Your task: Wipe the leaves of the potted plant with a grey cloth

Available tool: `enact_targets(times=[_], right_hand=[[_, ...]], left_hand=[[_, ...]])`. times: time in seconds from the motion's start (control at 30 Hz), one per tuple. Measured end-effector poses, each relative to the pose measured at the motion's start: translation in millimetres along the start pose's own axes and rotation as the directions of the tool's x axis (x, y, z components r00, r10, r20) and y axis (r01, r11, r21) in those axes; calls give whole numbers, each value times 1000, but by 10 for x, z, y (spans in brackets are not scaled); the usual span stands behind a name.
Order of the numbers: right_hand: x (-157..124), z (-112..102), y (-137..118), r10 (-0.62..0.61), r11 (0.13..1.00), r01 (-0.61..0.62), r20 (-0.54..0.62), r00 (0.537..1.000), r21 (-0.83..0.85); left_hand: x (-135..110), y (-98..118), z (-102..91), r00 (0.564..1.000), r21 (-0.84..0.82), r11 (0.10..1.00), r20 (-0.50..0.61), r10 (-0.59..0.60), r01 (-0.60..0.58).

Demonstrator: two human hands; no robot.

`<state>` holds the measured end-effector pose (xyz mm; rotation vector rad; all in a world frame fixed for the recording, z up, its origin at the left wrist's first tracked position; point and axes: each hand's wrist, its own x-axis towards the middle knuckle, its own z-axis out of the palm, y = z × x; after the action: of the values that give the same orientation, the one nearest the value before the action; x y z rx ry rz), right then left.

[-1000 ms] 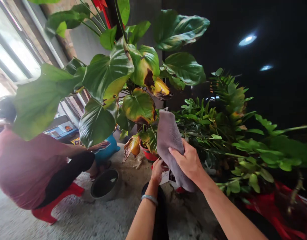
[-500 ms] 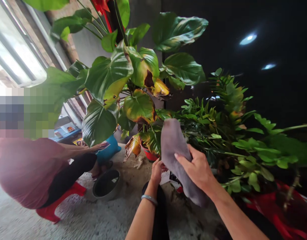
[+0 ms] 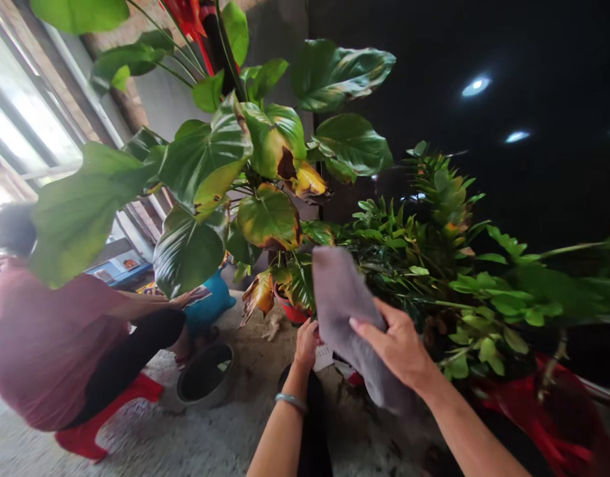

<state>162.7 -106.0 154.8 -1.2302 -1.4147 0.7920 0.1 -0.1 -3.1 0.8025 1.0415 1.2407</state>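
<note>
Cloth: the grey-purple cloth (image 3: 342, 311) is lifted above the floor (image 3: 150, 450), in front of the plants; its upper end is near the right edge of the red pot (image 3: 291, 310), and its lower end hangs under the wrist, a little blurred.
Right hand: the right hand (image 3: 401, 348) is grasping the cloth around its middle, with the thumb lying on top and the other fingers folded over the far edge.
Left hand: the left hand (image 3: 307, 339) is just in front of the red pot, with the fingers bent; the cloth covers partly this place, so I cannot tell if they are grasping something.
Wrist: a pale bracelet (image 3: 291, 401) is around the left wrist.
Paper: a white printed paper (image 3: 323, 358) shows low, between the left hand and the cloth.
Big-leaf plant: the big-leaf plant (image 3: 205, 156) rises over the pot, which stands near the far edge of the floor; several leaves are yellow with brown edges, and one dried leaf (image 3: 259, 297) hangs beside the pot's left edge.
Bushy plants: the bushy plants (image 3: 408, 245) grow behind the cloth and to its right, before the dark wall (image 3: 543, 59).
Bucket: the grey bucket (image 3: 223, 392) stands on the floor, left of the left hand.
Neighbour: a person (image 3: 46, 344) in a pink top sits on a red stool (image 3: 108, 412), towards the floor's left edge.
</note>
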Motion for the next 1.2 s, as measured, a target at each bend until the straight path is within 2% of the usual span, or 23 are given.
enact_targets(times=[0.07,0.1,0.17,0.23,0.3,0.37,0.4,0.47,0.53,0.57,0.63,0.73,0.83,0.93,1.0,1.07,1.13,1.2], right_hand=[[139,-65,45,88,993,-72,-175,981,96],[151,-63,108,157,981,-127,-220,963,144],[33,-10,271,290,947,-249,-211,933,204],[-217,52,396,360,925,-335,-127,924,180],[-460,55,405,369,922,-364,-22,929,129],[-555,-33,291,347,928,-347,24,938,139],[-526,-107,210,334,929,-329,-2,942,169],[-335,-279,64,321,925,-278,-145,936,257],[-68,-408,19,350,900,-228,-302,887,371],[45,-435,48,391,868,-224,-333,858,443],[141,-394,195,516,762,-288,-276,811,580],[-108,-194,485,661,635,-452,-138,738,626],[-535,-83,589,704,643,-542,-140,697,541],[-634,-210,411,650,714,-498,-202,733,492],[-444,-372,237,570,780,-374,-324,755,501],[-167,-501,128,505,815,-240,-444,740,527],[36,-533,145,529,784,-210,-452,718,584],[45,-455,278,622,704,-303,-350,701,643]], left_hand=[[-19,24,63,1000,-40,999,18,-19,20],[-29,35,89,1000,-60,998,19,-24,25],[-52,54,118,1000,-86,996,6,-20,21],[-76,67,124,1000,-94,995,3,-16,16],[-100,77,120,1000,-94,995,7,-17,18],[-125,89,125,1000,-103,994,10,-20,21],[-140,94,135,1000,-113,993,15,-21,22],[-176,102,173,999,-136,990,29,-19,23],[-220,101,228,999,-143,989,45,-23,29],[-245,96,258,998,-137,990,53,-31,38],[-290,78,310,995,-106,992,79,-63,71],[-330,39,352,977,-14,992,177,-119,123],[-324,-2,360,948,98,985,274,-162,140],[-288,-43,377,939,176,976,293,-179,131],[-261,-72,405,942,203,971,279,-184,130],[-239,-99,437,946,218,967,264,-189,132],[-222,-121,461,949,228,965,255,-185,127],[-210,-133,467,948,232,966,263,-179,118]])
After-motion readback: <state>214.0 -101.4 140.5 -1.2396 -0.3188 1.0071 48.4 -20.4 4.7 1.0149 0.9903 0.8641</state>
